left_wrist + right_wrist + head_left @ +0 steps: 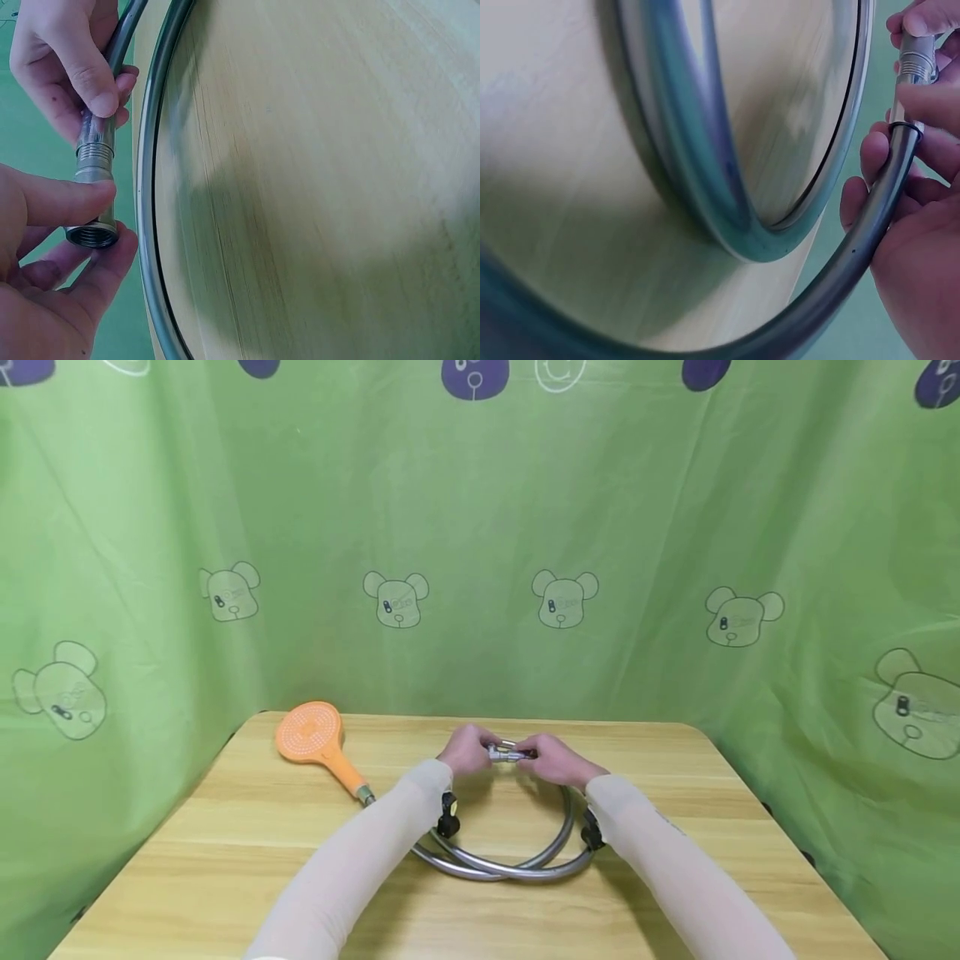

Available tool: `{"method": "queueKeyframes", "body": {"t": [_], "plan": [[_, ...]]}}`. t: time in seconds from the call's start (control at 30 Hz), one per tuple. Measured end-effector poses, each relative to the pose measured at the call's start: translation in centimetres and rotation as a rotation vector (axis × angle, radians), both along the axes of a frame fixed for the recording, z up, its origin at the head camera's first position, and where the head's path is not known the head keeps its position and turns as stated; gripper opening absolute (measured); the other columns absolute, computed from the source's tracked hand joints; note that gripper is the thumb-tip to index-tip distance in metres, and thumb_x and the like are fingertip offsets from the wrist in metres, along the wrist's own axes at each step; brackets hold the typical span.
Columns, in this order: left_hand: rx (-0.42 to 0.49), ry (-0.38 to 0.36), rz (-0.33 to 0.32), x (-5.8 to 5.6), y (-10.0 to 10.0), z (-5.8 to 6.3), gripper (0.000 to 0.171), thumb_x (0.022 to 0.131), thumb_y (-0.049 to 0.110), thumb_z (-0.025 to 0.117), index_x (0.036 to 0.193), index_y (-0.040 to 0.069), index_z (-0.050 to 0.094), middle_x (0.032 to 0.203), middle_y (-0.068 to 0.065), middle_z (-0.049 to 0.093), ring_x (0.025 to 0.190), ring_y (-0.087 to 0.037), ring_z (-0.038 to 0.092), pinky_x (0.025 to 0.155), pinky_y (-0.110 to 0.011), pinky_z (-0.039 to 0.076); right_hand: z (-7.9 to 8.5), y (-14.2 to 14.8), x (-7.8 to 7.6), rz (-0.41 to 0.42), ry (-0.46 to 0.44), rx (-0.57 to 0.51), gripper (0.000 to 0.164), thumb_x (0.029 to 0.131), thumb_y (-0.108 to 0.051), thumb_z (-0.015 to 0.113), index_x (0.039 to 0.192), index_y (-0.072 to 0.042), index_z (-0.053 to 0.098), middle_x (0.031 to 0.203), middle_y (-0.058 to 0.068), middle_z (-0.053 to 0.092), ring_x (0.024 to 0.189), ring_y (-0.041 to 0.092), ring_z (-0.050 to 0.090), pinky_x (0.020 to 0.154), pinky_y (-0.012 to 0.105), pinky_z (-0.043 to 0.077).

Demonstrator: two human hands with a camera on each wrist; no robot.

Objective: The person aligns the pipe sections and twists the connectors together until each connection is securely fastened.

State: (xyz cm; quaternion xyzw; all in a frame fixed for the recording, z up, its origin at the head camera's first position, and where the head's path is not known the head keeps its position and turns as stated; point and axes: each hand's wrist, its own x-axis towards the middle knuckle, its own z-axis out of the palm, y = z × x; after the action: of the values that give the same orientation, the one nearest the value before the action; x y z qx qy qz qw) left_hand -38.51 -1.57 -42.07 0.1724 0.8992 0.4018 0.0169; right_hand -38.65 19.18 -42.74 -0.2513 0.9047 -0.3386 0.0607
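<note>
At the far middle of the table both hands meet at one end of a silver shower hose (517, 870). My left hand (467, 750) pinches the metal hose connector (91, 180) between thumb and fingers; its threaded opening faces out in the left wrist view. Just behind it, my right hand (557, 762) grips the hose's smooth metal sleeve (96, 136), with fingers curled round the hose below it in the right wrist view. The rest of the hose loops toward the front of the table. An orange shower head (309, 732) lies at the far left, joined to the hose's other end.
The wooden table (247, 877) is enclosed on three sides by a green curtain (480, 510) with bear prints. A black wrist camera (447, 817) sits at the left wrist, another black camera (592, 831) at the right. The hose coils cross between the forearms.
</note>
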Motion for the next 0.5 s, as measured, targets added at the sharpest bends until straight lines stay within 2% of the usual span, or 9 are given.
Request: {"method": "queueKeyframes", "body": {"t": [0.27, 0.37, 0.5], "plan": [[0.012, -0.018, -0.022, -0.07, 0.06, 0.24, 0.051, 0.073, -0.013, 0.068, 0.119, 0.007, 0.074, 0.105, -0.008, 0.075, 0.088, -0.018, 0.063, 0.083, -0.031, 0.055, 0.54, 0.36, -0.12, 0.006, 0.043, -0.058, 0.014, 0.09, 0.001, 0.067, 0.104, -0.003, 0.066, 0.094, 0.012, 0.067, 0.086, 0.021, 0.061, 0.078, 0.032, 0.053], [-0.009, 0.008, -0.025, -0.15, 0.03, 0.22, 0.049, 0.074, -0.013, 0.069, 0.118, 0.008, 0.075, 0.102, -0.007, 0.075, 0.087, -0.018, 0.063, 0.083, -0.032, 0.055, 0.73, 0.4, -0.19, 0.028, 0.039, -0.054, 0.011, 0.091, -0.002, 0.068, 0.102, -0.002, 0.068, 0.093, 0.009, 0.068, 0.085, 0.019, 0.06, 0.077, 0.03, 0.052], [-0.025, 0.02, -0.038, 0.12, 0.06, -0.09, 0.048, 0.074, -0.013, 0.068, 0.117, 0.008, 0.075, 0.099, -0.006, 0.075, 0.086, -0.017, 0.062, 0.082, -0.031, 0.054, 0.6, 0.67, -0.1, 0.064, -0.012, -0.037, 0.013, 0.095, -0.006, 0.064, 0.105, 0.001, 0.07, 0.092, 0.015, 0.068, 0.079, 0.016, 0.056, 0.07, 0.026, 0.048]]}}
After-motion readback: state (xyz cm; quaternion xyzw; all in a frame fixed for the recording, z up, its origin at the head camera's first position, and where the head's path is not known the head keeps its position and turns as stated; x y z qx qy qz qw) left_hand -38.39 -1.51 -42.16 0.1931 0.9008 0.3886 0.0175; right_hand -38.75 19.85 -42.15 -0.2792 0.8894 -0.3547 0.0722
